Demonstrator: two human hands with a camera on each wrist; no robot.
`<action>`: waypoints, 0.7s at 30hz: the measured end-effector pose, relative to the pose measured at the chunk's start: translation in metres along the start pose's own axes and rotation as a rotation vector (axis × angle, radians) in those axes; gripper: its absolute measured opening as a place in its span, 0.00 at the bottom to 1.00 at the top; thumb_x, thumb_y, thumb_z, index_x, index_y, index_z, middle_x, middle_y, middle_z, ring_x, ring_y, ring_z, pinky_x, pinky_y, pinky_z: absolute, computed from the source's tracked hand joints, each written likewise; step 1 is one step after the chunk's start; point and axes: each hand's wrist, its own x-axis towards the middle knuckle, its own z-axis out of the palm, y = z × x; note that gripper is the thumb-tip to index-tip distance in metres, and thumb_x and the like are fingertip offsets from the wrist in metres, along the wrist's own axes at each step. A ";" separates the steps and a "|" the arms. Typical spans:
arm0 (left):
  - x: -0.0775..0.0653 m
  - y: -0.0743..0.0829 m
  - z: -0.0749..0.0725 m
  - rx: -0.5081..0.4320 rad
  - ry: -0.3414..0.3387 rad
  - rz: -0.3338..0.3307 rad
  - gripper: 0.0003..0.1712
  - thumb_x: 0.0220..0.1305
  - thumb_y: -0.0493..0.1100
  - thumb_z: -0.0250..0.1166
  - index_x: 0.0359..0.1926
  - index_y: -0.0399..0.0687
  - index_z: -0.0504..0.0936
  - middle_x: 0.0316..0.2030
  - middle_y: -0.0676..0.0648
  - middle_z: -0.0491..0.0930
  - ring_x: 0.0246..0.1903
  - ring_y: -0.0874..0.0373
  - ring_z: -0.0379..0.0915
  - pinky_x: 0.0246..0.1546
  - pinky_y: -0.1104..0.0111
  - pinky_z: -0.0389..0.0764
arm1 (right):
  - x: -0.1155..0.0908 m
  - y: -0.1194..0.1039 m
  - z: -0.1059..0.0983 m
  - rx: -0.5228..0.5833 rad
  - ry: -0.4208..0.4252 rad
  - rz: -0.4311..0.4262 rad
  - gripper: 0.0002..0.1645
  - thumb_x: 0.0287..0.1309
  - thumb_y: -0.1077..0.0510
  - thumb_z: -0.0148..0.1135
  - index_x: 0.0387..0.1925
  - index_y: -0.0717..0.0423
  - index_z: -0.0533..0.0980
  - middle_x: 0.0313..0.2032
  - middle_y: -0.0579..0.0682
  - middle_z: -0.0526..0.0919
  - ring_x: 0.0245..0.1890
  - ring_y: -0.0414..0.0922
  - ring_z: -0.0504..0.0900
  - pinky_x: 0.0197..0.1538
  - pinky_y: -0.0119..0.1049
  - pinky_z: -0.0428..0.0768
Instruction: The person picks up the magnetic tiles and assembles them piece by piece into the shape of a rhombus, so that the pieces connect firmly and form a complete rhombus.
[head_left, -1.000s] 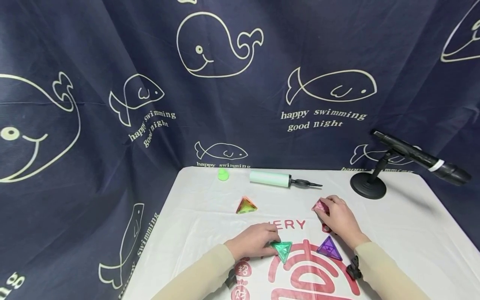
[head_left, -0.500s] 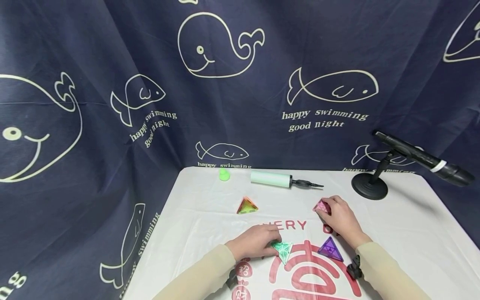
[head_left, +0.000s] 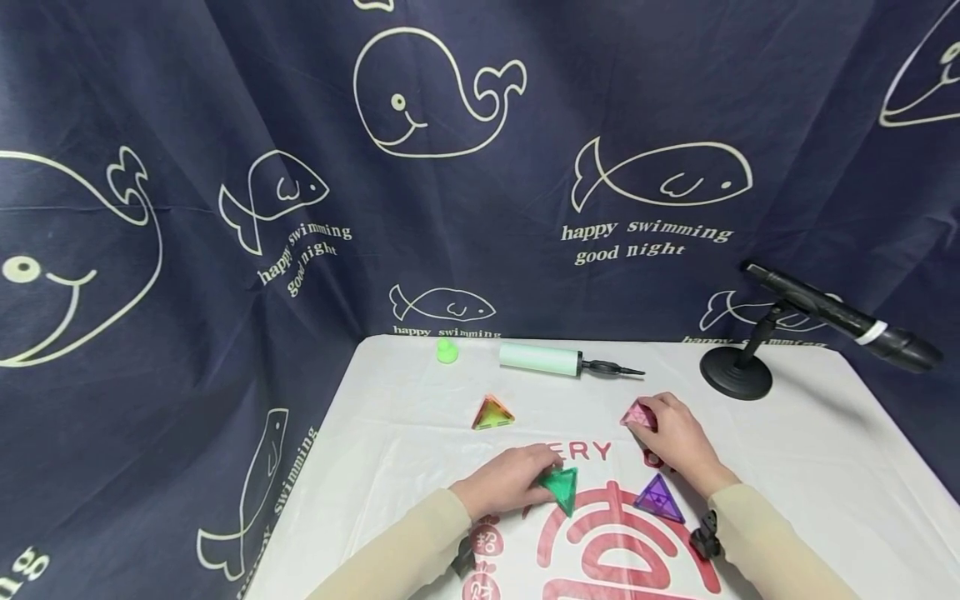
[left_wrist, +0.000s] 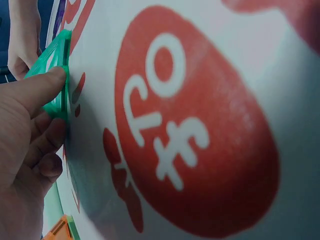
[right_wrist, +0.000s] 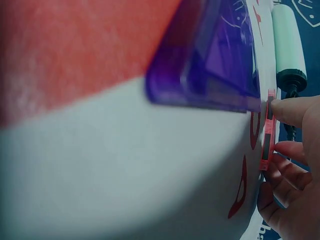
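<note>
One small lime-green toy [head_left: 447, 352] is placed near the far left corner of a white sheet [head_left: 420, 417] printed in red; a navy curtain [head_left: 480, 217], patterned with pale whales and fish, is hung behind it. Nearer the front and slightly to the right, an orange and yellow-green triangle [head_left: 492, 413] is laid on the sheet. In front of that piece, the left corner of a green triangle [head_left: 564, 490] is pinched between the thumb and bent fingers of the left hand [head_left: 510, 482]; whether the green piece is touching the sheet cannot be told. Along the far edge, a pale green pump [head_left: 538, 358] is laid on its side, its black nozzle [head_left: 609, 367] pointed right. Below the nozzle in the head view, a pink triangle [head_left: 636, 412] is held between the thumb and fingers of the right hand [head_left: 675, 437]. Nearer the viewer, a purple triangle [head_left: 658, 500] is laid on the sheet, near the right wrist and apart from the fingers. At the far right, a black microphone [head_left: 813, 307], ringed in white, is held slanting on a stand [head_left: 737, 375] with a round base.
</note>
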 end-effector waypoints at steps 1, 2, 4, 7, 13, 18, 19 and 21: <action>0.000 -0.001 0.000 -0.007 0.009 -0.002 0.25 0.70 0.55 0.70 0.62 0.52 0.79 0.52 0.60 0.79 0.46 0.76 0.73 0.52 0.79 0.74 | 0.000 -0.001 0.000 0.002 -0.004 0.000 0.35 0.62 0.51 0.74 0.61 0.71 0.76 0.52 0.68 0.77 0.53 0.66 0.77 0.56 0.65 0.75; 0.001 -0.003 0.000 -0.013 0.016 -0.004 0.25 0.71 0.55 0.70 0.62 0.52 0.79 0.52 0.59 0.79 0.46 0.75 0.73 0.52 0.79 0.74 | 0.000 -0.001 0.001 0.001 -0.008 -0.001 0.35 0.62 0.51 0.74 0.61 0.71 0.76 0.53 0.68 0.77 0.53 0.66 0.77 0.56 0.65 0.75; 0.001 -0.005 -0.001 -0.026 0.032 -0.012 0.23 0.71 0.54 0.70 0.62 0.51 0.80 0.51 0.59 0.80 0.45 0.75 0.72 0.51 0.78 0.74 | 0.001 -0.002 0.003 0.003 -0.013 -0.002 0.35 0.61 0.51 0.74 0.61 0.71 0.76 0.53 0.68 0.77 0.53 0.66 0.77 0.56 0.65 0.76; 0.002 -0.009 -0.002 -0.045 0.055 -0.034 0.22 0.71 0.53 0.70 0.60 0.51 0.81 0.48 0.59 0.80 0.41 0.74 0.71 0.48 0.78 0.75 | 0.001 -0.004 0.005 0.002 -0.016 -0.012 0.36 0.61 0.51 0.75 0.62 0.72 0.75 0.53 0.67 0.77 0.52 0.65 0.78 0.55 0.64 0.77; 0.006 -0.014 -0.003 -0.045 0.124 -0.063 0.20 0.70 0.50 0.72 0.58 0.49 0.83 0.44 0.58 0.79 0.39 0.71 0.71 0.45 0.76 0.75 | 0.001 -0.012 0.005 -0.001 -0.044 -0.016 0.38 0.61 0.50 0.75 0.62 0.73 0.75 0.54 0.68 0.76 0.52 0.64 0.78 0.55 0.63 0.77; 0.011 -0.017 -0.003 -0.029 0.180 -0.075 0.17 0.69 0.46 0.72 0.55 0.48 0.84 0.42 0.56 0.79 0.38 0.70 0.71 0.44 0.76 0.75 | 0.002 -0.018 0.005 0.000 -0.067 -0.022 0.39 0.61 0.50 0.74 0.62 0.74 0.74 0.53 0.67 0.76 0.50 0.62 0.78 0.55 0.62 0.77; 0.012 -0.017 -0.003 -0.029 0.187 -0.079 0.16 0.69 0.46 0.72 0.55 0.48 0.84 0.41 0.56 0.79 0.38 0.69 0.71 0.44 0.76 0.76 | 0.002 -0.019 0.005 0.002 -0.070 -0.027 0.39 0.61 0.50 0.75 0.62 0.75 0.74 0.52 0.67 0.76 0.49 0.61 0.78 0.55 0.61 0.77; 0.014 -0.019 -0.003 -0.030 0.201 -0.083 0.16 0.69 0.45 0.72 0.54 0.47 0.84 0.41 0.55 0.80 0.38 0.69 0.71 0.44 0.75 0.76 | 0.002 -0.020 0.006 0.006 -0.075 -0.035 0.38 0.61 0.50 0.75 0.62 0.74 0.75 0.52 0.66 0.77 0.48 0.60 0.79 0.54 0.60 0.78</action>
